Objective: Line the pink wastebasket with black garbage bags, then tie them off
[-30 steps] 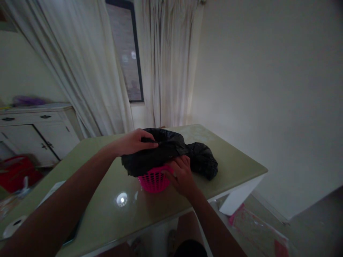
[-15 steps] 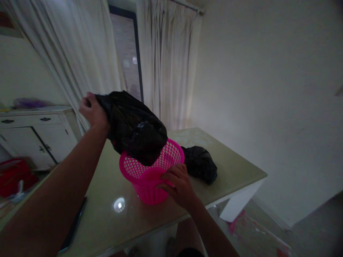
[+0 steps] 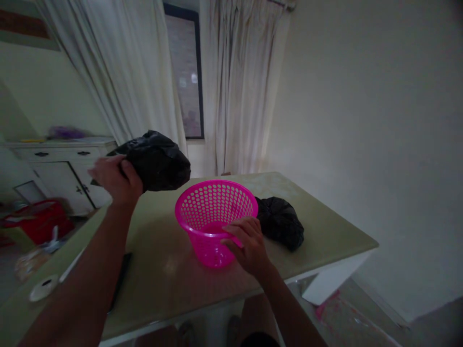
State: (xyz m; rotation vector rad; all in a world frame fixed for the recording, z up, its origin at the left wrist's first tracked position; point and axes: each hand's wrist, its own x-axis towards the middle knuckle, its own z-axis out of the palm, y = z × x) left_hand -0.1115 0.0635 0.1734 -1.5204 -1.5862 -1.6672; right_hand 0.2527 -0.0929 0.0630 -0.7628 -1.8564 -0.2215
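Observation:
My left hand is closed around the gathered end of a filled black plastic bag, held in the air to the left of a pink basket. The perforated basket stands upright on the table, and its visible inside holds nothing. With thumb and fingers my right hand pinches the basket's near right rim. Just behind and right of the basket lies a second black plastic bag, bunched up on the tabletop.
The pale table has its right corner near the wall. A dark flat object and a white round item lie at its left. Beyond stand a white cabinet and a red bag on the floor.
My left hand has drawn the black bag away from over the basket, to the left. My right hand stays on the rim. The view has turned slightly left.

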